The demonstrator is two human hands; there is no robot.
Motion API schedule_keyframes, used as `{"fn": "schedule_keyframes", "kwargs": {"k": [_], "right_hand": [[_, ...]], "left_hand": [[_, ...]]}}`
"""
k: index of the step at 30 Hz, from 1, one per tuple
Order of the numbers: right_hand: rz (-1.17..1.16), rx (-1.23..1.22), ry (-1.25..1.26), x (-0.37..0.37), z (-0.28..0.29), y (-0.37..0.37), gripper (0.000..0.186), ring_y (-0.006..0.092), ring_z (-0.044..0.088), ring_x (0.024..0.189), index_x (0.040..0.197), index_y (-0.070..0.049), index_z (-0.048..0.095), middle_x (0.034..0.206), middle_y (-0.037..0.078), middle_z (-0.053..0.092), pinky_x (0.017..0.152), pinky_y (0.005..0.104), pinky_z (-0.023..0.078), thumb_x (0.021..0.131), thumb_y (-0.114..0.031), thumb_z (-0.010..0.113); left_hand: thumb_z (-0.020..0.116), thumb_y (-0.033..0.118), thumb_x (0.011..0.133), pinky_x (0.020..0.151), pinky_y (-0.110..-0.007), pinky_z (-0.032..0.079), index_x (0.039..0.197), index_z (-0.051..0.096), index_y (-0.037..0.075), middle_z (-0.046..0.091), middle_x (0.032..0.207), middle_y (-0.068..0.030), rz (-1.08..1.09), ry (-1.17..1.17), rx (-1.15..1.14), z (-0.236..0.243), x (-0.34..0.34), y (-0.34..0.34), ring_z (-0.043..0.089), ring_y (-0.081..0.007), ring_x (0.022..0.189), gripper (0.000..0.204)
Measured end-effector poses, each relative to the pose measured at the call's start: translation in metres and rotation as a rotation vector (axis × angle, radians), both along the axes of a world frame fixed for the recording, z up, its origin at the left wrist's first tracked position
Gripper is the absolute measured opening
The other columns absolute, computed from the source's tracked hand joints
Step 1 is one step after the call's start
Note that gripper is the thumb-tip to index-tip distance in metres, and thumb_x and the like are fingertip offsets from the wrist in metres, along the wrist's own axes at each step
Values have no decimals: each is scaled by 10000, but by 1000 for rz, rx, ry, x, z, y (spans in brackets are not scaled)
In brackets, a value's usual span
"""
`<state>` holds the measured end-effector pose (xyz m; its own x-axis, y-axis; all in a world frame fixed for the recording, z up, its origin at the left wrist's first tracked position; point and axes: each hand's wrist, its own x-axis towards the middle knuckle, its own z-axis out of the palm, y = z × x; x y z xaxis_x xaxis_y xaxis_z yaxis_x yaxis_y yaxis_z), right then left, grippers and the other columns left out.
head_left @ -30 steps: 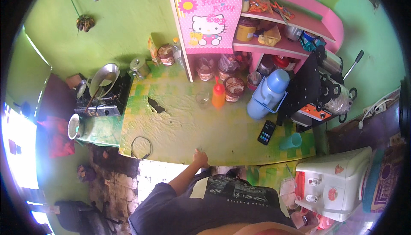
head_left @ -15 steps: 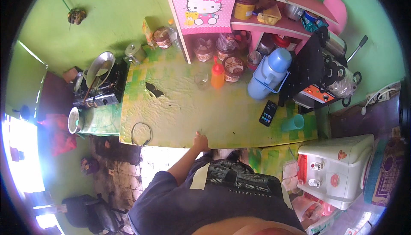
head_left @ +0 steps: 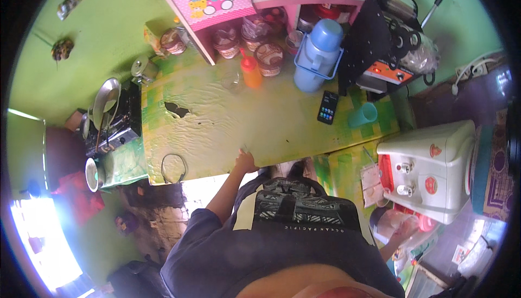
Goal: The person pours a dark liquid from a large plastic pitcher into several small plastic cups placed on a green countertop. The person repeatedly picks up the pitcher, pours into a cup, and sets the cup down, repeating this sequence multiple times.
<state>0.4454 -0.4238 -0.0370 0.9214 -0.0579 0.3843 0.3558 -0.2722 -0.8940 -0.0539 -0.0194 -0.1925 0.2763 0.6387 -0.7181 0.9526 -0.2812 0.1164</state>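
Note:
My left hand [head_left: 246,160] is at the near edge of the table [head_left: 217,130], its fingers drawn together. A tiny greyish bit shows at the fingertips, too small to name. At the lower right, below the water dispenser, my right hand [head_left: 402,232] is at a clear plastic tub [head_left: 381,223]. Its fingers are smeared, and whether they grip the tub cannot be told. A loop of dark cord [head_left: 174,168] lies left of my left hand. Farther back stand an orange squeeze bottle [head_left: 251,73] with a red top and a clear glass [head_left: 232,81].
A phone [head_left: 327,107], a teal cup [head_left: 362,114] and a blue flask [head_left: 319,56] are on the table's right side. Behind them is a black appliance [head_left: 388,73]. A white water dispenser [head_left: 429,173] stands at right, a stove [head_left: 122,119] at left. The tablecloth has a torn hole [head_left: 176,109].
The view has shifted, so the table things sit higher and farther left. My right hand has come into clearer sight at the plastic tub. My left hand stays by the table edge.

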Motion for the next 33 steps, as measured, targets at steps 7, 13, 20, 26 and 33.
{"fn": "schedule_keyframes", "kwargs": {"k": [7, 13, 20, 26, 33], "right_hand": [[2, 102, 204, -12, -62, -38, 518, 275, 572, 978, 1172, 9, 529, 1152, 154, 564, 857, 416, 451, 795, -304, 697], [-152, -151, 274, -18, -100, -49, 431, 189, 544, 938, 1162, -44, 463, 1071, 109, 560, 766, 317, 451, 879, -336, 608], [-68, -177, 133, -65, -93, -27, 420, 187, 481, 920, 1084, -22, 444, 1041, 69, 454, 774, 318, 429, 810, -212, 700], [-175, -348, 225, -80, -103, -25, 578, 196, 481, 917, 1135, -4, 458, 1025, 93, 484, 829, 344, 409, 740, -284, 773], [-36, -346, 353, -87, -111, -17, 683, 205, 503, 945, 1195, -50, 442, 1108, 95, 482, 706, 332, 461, 663, -246, 822]], "left_hand": [[674, 520, 692, 976, -521, 378, 1253, 397, -84, 479, 1240, -283, -30, 51, -92, -4, 7, 9, 368, -464, 1237, 870], [663, 503, 712, 959, -496, 399, 1287, 407, 4, 466, 1264, -227, -31, 159, -73, 20, 36, 24, 432, -380, 1203, 803], [670, 302, 727, 897, -504, 428, 1336, 362, 135, 420, 1282, -224, -183, -386, 265, 13, 101, 37, 451, -385, 1152, 702], [684, 253, 706, 880, -507, 438, 1368, 316, 236, 379, 1309, -222, -327, -555, 338, -13, 174, 58, 438, -410, 1146, 757], [690, 331, 720, 889, -515, 428, 1414, 208, 354, 333, 1349, -216, -382, -368, 375, -15, 232, 69, 388, -427, 1185, 845]]}}
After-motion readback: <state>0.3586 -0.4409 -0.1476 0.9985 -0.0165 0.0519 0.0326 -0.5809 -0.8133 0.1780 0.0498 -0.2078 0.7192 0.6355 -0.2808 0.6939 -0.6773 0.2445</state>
